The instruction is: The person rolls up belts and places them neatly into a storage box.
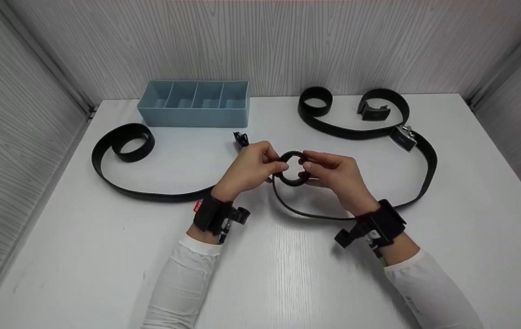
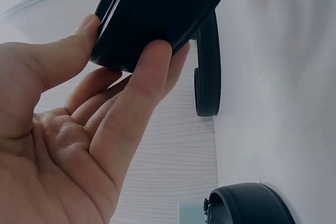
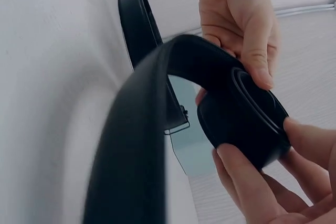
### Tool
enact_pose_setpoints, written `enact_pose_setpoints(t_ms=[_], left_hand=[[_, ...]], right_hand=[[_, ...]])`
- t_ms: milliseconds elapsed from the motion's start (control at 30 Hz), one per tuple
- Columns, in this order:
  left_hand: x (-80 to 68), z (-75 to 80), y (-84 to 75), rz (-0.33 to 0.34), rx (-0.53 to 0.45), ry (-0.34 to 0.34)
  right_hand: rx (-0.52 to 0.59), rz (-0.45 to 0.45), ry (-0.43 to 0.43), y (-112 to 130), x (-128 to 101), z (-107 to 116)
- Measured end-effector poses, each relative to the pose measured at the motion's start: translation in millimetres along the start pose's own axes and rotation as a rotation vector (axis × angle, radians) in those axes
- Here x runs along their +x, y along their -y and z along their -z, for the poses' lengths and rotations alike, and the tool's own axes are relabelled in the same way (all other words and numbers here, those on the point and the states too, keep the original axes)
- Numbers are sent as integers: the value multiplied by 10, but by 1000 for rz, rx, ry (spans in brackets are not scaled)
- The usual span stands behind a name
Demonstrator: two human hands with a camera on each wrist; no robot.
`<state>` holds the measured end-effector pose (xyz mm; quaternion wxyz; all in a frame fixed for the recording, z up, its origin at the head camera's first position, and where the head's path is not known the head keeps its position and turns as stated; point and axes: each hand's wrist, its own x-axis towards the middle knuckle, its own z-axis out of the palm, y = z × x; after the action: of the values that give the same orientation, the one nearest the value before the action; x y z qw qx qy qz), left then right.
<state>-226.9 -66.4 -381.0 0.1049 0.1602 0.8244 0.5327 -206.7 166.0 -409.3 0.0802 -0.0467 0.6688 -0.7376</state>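
The rolled-up end of a black belt (image 1: 293, 169) is held just above the middle of the worktop (image 1: 260, 265), coil standing on edge with its open centre facing pretty much toward the camera. Left hand (image 1: 251, 168) pinches the coil's left side with curled fingers (image 2: 137, 103) and thumb, and the right hand (image 1: 333, 176) pinches the right side the same way.

It looks like stiff-ish leather or faux leather, light, smooth, and springy enough to unwind if you ease off, so I'd say gripping across the coil's outer wraps is the spot to hold.

The loose tail drops from the coil and sweeps right across the worktop in a long curve up to its buckle (image 1: 402, 136). A second black belt (image 1: 123, 151) lies left, one end curled, and a blue divided organizer tray (image 1: 195, 104) sits at the back.
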Motion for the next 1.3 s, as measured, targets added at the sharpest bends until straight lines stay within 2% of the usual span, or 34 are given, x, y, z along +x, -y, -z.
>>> enact_pose_setpoints(t_ms=[233, 367, 500, 700, 800, 900, 1100, 1300], left_hand=[[-27, 46, -1, -48, 143, 95], [-25, 42, 7, -41, 178, 123], [-17, 20, 3, 10, 147, 86], [-1, -31, -6, 45, 24, -9], [9, -50, -8, 47, -13, -23], [16, -54, -12, 38, -16, -20], [4, -7, -20, 2, 29, 15], [-33, 44, -32, -30, 167, 102]], right_hand=[[-152, -15, 135, 37, -18, 44], [-200, -35, 154, 34, -20, 40], [-163, -22, 106, 14, -20, 33], [-12, -3, -17, -21, -13, 15], [42, -11, -57, -32, -7, 7], [50, -19, -62, -29, 1, 4], [-5, -2, 3, 13, -4, 27], [-180, 2, 127, 25, -8, 36]])
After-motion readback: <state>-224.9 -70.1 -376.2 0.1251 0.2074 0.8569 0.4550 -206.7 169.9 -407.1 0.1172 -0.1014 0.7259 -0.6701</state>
